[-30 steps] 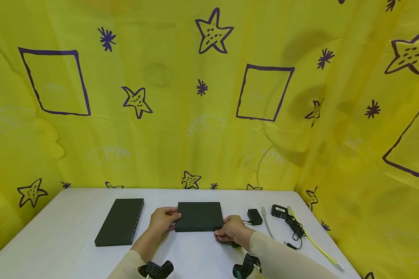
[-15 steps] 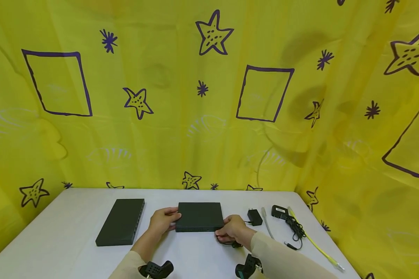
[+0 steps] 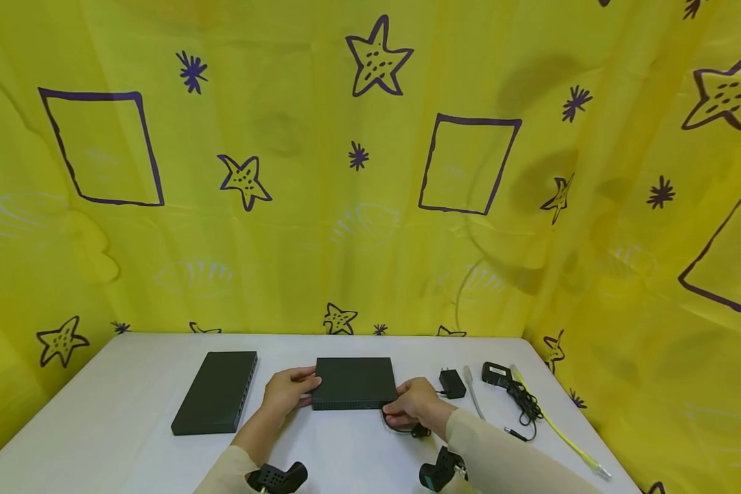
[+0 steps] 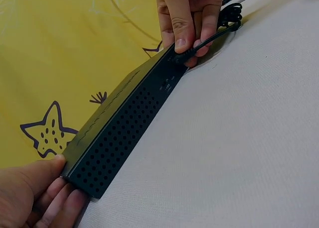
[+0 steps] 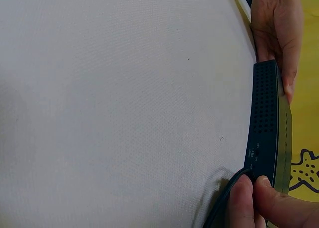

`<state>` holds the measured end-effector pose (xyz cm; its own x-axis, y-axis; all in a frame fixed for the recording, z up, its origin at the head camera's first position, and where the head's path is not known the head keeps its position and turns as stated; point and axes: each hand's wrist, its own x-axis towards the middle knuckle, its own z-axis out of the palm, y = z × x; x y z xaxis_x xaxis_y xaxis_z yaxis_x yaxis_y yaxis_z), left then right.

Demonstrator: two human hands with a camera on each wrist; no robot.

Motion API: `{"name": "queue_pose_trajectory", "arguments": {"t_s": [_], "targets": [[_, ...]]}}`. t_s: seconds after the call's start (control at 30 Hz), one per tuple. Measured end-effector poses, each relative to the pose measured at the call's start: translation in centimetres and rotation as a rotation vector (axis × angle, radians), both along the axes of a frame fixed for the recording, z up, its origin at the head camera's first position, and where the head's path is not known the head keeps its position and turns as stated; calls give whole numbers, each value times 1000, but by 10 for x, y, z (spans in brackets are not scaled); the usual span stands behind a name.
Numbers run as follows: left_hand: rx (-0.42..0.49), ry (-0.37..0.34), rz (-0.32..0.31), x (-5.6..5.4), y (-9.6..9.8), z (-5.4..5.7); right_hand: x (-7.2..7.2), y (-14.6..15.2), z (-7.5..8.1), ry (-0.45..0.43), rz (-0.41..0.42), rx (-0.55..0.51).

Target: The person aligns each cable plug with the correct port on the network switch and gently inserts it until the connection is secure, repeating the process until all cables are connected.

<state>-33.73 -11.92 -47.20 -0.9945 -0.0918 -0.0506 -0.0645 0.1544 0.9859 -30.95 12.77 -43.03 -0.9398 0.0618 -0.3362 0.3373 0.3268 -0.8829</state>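
Observation:
A flat black network switch (image 3: 354, 381) lies mid-table, its perforated side facing me. My left hand (image 3: 284, 387) grips its left end, thumb on the top edge and fingers below, as the left wrist view also shows. At the near right corner, my right hand (image 3: 415, 400) pinches the plug (image 4: 184, 56) of a black power cord (image 4: 213, 37) against the perforated side. How deep the plug sits cannot be seen behind the fingers. A black power adapter (image 3: 452, 383) stands just right of that hand, with a thin cord running toward it.
A second black network switch (image 3: 216, 392) with ports along its right side lies at left. To the right are a grey cable (image 3: 473, 393), another adapter (image 3: 497, 374) with bundled cord, and a yellow network cable (image 3: 562, 433). A yellow curtain (image 3: 321, 240) hangs behind the white table (image 3: 136, 412).
Both hands keep their places at the switch. The right hand and wrist have shifted very slightly; nothing was let go or taken up.

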Motion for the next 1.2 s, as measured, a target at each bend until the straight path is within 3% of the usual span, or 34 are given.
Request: {"name": "queue_pose_trajectory", "arguments": {"t_s": [0.3, 0.67, 1.2], "targets": [[-5, 1, 1, -1, 0, -1, 0, 5, 9, -31, 50, -21], [-18, -3, -5, 0, 0, 0, -5, 16, 31, 9, 123, -46], [-8, 1, -9, 0, 0, -1, -21, 52, 62, 63, 111, 32]]}}
